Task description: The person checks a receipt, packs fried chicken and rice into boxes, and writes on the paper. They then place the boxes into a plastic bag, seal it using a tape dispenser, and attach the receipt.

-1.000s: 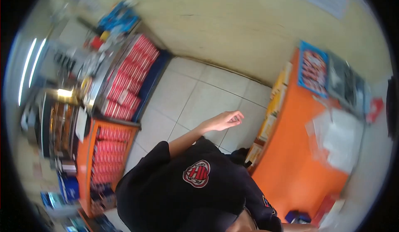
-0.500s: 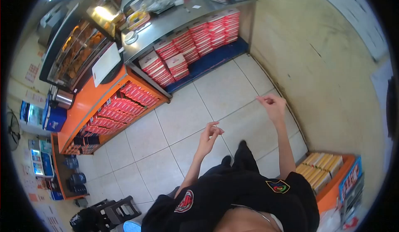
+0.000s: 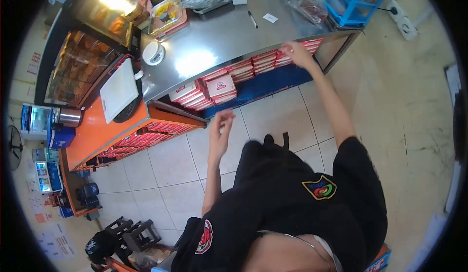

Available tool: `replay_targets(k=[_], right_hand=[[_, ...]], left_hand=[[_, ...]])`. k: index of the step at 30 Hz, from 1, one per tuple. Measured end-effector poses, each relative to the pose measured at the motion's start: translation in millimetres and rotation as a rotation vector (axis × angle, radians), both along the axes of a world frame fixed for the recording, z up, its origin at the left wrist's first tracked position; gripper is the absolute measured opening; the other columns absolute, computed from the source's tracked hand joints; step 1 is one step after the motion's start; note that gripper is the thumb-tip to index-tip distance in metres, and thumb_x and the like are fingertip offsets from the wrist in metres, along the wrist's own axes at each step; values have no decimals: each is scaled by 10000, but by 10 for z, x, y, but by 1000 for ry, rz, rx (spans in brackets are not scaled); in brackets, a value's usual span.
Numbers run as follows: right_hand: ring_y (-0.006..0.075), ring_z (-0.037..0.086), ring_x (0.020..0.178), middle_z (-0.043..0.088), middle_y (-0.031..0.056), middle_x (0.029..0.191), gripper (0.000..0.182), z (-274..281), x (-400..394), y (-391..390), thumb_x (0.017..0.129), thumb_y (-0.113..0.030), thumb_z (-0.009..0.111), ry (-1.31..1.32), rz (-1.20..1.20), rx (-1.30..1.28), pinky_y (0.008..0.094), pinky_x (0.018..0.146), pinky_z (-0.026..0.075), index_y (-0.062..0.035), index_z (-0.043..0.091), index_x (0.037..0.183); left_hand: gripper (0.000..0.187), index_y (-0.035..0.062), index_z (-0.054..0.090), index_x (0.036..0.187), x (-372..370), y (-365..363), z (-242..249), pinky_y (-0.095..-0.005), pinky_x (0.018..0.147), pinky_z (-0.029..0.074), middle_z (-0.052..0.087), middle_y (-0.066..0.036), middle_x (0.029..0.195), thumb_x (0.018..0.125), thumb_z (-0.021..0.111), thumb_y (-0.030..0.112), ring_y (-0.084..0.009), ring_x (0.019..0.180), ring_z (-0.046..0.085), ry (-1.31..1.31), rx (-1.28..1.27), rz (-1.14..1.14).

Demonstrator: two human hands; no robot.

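Observation:
My left hand (image 3: 222, 131) is raised over the tiled floor, its fingers loosely curled and apart, with nothing in it. Beyond its fingertips are stacked red-and-white boxes (image 3: 222, 87) on the blue shelf under the steel counter (image 3: 214, 40). My right hand (image 3: 298, 54) reaches forward at the counter's front edge, fingers loosely spread and no object showing in them. In this view it overlaps the right-hand stacks of boxes. On the countertop ahead of it are a pen (image 3: 252, 20) and a small white card (image 3: 270, 18).
A blue plastic rack (image 3: 348, 1) and clear plastic bags stand on the counter. To the left are a round white container (image 3: 154, 53), a white cutting board (image 3: 119, 90) and a lit food display case (image 3: 78, 67). Dark stools (image 3: 141, 235) stand at lower left; a wall is on the right.
I am closer to the steel counter. My right hand has moved forward to its edge, and my left hand has come nearer the boxes.

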State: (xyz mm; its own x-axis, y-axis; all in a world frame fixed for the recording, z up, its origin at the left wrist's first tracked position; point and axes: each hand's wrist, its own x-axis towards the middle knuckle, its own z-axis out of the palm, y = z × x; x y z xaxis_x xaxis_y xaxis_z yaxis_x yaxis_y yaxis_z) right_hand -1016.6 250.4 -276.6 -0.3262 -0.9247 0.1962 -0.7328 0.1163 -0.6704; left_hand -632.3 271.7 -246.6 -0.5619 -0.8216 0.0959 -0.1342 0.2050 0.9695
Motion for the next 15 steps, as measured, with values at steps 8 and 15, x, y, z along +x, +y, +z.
replay_targets(k=[8, 15], right_hand=[[267, 568, 933, 593, 74, 957, 249, -543, -1214, -1720, 774, -224, 605, 238, -116, 83, 391, 774, 450, -160, 604, 1015], [234, 540, 907, 565, 9, 927, 221, -246, -1499, -2045, 698, -219, 642, 297, 260, 209, 380, 770, 432, -164, 602, 909]], left_hand=[[273, 9, 470, 1092, -1358, -1927, 10, -352, 833, 434, 582, -117, 1012, 846, 529, 111, -225, 971, 554, -143, -167, -4], [456, 19, 429, 1146, -3037, -3626, -102, -375, 902, 373, 498, -164, 1101, 723, 594, 61, -328, 1050, 468, -214, -686, -104]])
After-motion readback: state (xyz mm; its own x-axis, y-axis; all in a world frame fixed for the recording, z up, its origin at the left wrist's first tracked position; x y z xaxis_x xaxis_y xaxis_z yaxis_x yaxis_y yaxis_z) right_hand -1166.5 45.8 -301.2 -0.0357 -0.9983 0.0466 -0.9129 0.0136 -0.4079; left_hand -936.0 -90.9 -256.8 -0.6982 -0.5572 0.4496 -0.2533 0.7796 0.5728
